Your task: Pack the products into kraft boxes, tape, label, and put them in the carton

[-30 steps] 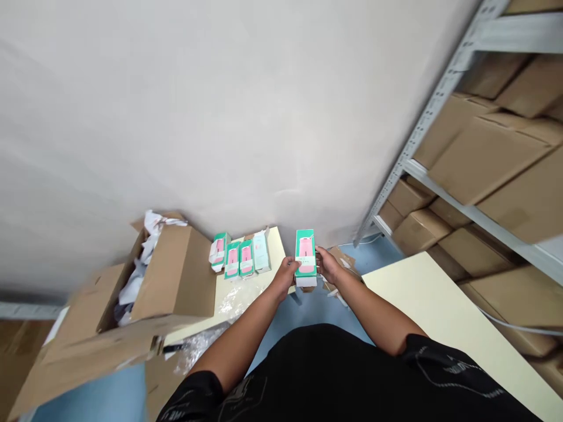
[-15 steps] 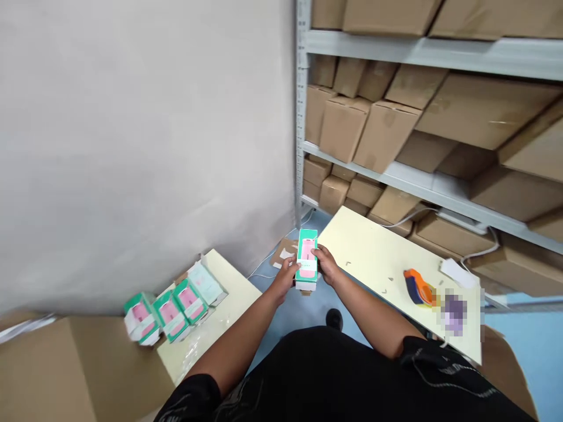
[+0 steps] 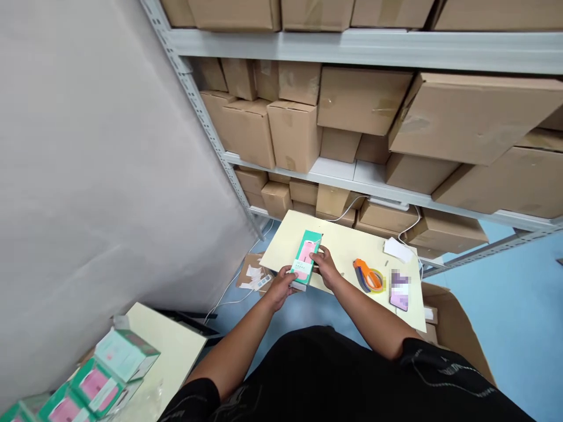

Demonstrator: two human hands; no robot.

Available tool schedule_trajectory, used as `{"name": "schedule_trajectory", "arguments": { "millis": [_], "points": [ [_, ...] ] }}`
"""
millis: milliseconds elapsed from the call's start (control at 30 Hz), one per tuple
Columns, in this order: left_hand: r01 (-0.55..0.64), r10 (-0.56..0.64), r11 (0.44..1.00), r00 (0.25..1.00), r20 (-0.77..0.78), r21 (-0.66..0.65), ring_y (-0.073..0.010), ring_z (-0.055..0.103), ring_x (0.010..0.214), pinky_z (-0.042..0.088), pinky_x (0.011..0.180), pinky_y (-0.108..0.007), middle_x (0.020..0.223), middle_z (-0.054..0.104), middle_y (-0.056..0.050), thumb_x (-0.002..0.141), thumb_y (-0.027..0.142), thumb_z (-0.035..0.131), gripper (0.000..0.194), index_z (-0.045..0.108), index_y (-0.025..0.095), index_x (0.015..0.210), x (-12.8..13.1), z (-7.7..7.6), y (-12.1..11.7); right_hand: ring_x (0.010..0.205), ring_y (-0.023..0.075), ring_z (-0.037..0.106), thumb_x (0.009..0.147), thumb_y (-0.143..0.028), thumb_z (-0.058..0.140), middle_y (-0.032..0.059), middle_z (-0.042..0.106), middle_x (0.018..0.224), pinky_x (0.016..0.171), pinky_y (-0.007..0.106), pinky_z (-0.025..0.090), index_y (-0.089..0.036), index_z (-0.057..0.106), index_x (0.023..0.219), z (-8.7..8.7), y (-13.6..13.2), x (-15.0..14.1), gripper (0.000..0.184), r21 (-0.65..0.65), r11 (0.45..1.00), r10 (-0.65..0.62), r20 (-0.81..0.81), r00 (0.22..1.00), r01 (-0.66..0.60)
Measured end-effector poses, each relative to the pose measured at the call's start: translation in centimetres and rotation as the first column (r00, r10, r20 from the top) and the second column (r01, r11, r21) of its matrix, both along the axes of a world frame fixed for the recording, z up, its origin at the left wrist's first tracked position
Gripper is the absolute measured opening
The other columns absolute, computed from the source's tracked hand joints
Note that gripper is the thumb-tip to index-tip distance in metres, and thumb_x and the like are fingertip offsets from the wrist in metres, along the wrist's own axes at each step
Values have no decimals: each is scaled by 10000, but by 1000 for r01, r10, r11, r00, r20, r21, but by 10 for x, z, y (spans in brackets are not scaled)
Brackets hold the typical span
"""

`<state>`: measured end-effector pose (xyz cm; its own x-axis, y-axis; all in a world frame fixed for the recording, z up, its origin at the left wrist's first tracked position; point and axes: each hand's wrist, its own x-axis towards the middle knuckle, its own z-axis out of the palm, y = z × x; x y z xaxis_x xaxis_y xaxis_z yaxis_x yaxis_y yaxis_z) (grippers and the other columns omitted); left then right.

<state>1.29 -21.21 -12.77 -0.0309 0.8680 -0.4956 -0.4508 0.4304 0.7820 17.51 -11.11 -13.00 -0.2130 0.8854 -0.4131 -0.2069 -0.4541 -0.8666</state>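
Note:
Both of my hands grip one slim green-and-white box (image 3: 304,249) with a pink picture on its face. My left hand (image 3: 281,288) is closed round its lower left corner, thumb on the front. On its right side my right hand (image 3: 326,266) is closed, with the thumb over the pink part. The box is tilted and held over the near edge of a cream table (image 3: 341,237). On that table, right of my hands, lies an orange tape dispenser (image 3: 368,275), with a pixelated purple phone-like item (image 3: 399,291) beside it.
Similar green-and-pink boxes (image 3: 97,387) stand on a second cream table (image 3: 169,337) at the lower left. Shelving (image 3: 352,44) full of cardboard boxes rises behind. White paper (image 3: 398,250) and a cable lie at the table's back. Flattened cardboard (image 3: 250,269) with scraps is on the floor.
My view has turned right, toward the shelving and the right-hand table. The held box has come over that table's edge and leans more. Both hands keep their grip.

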Motion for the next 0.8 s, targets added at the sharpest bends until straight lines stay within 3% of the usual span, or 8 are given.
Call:
{"name": "schedule_trajectory", "arguments": {
  "millis": [200, 300, 400, 500, 600, 667, 733, 800],
  "points": [
    [38, -38, 999, 999, -13, 11, -227, 710, 961, 584, 826, -381, 1120, 705, -73, 716, 430, 812, 590, 539, 225, 1196, 36, -9, 44, 975, 227, 704, 751, -469, 803, 27, 681, 1144, 701, 327, 591, -312, 509, 1221, 4, 58, 52, 575, -7, 1000, -8, -34, 999, 8],
    [58, -58, 998, 998, -27, -16, -221, 715, 956, 585, 834, -374, 1123, 709, -67, 708, 396, 784, 577, 549, 227, 1207, 44, -18, 66, 909, 215, 709, 731, -396, 809, 21, 706, 1102, 690, 334, 588, -301, 537, 1182, 2, 81, 64, 536, -88, 996, 28, -11, 1000, -28],
    [129, -131, 991, 990, -45, -46, -223, 719, 944, 588, 841, -385, 1102, 716, -67, 731, 375, 728, 529, 555, 219, 1206, 45, -33, 95, 866, 210, 705, 709, -364, 803, 20, 715, 1078, 671, 334, 582, -288, 526, 1149, -10, 95, 69, 525, -141, 988, -54, 69, 996, 63],
    [214, -233, 972, 933, -274, -98, -256, 703, 1024, 572, 901, -423, 1149, 701, -97, 769, 361, 682, 460, 589, 198, 1189, 41, -48, 127, 874, 215, 703, 678, -372, 808, 19, 712, 1058, 684, 327, 579, -276, 510, 1125, -26, 104, 70, 545, -60, 973, -209, 157, 965, 221],
    [259, -204, 966, 697, -687, -24, -287, 641, 1155, 523, 1007, -439, 1286, 632, -135, 732, 274, 731, 465, 636, 179, 1177, 39, -56, 157, 887, 220, 698, 652, -384, 814, 12, 711, 994, 761, 330, 573, -258, 510, 1093, -40, 109, 68, 550, 88, 929, -369, 294, 882, 360],
    [389, -195, 919, 593, -781, 66, -269, 633, 1133, 518, 1015, -428, 1322, 599, -130, 719, 218, 742, 518, 640, 183, 1226, 42, -59, 173, 850, 223, 692, 650, -404, 813, 1, 707, 939, 765, 334, 560, -252, 503, 1085, -47, 110, 65, 556, 166, 899, -436, 394, 809, 404],
    [522, -267, 844, 613, -743, 127, -241, 645, 1070, 540, 974, -414, 1316, 594, -114, 725, 184, 733, 576, 625, 200, 1291, 50, -61, 187, 795, 228, 677, 659, -428, 809, -8, 698, 891, 736, 341, 547, -250, 493, 1100, -52, 109, 60, 571, 224, 880, -475, 471, 744, 420],
    [567, -339, 804, 686, -644, 181, -235, 645, 1074, 547, 967, -410, 1325, 586, -109, 705, 154, 746, 643, 609, 218, 1330, 58, -64, 198, 788, 236, 664, 668, -436, 813, 2, 694, 900, 737, 355, 542, -247, 495, 1138, -57, 107, 54, 598, 278, 866, -500, 525, 689, 417]
  ]
}}
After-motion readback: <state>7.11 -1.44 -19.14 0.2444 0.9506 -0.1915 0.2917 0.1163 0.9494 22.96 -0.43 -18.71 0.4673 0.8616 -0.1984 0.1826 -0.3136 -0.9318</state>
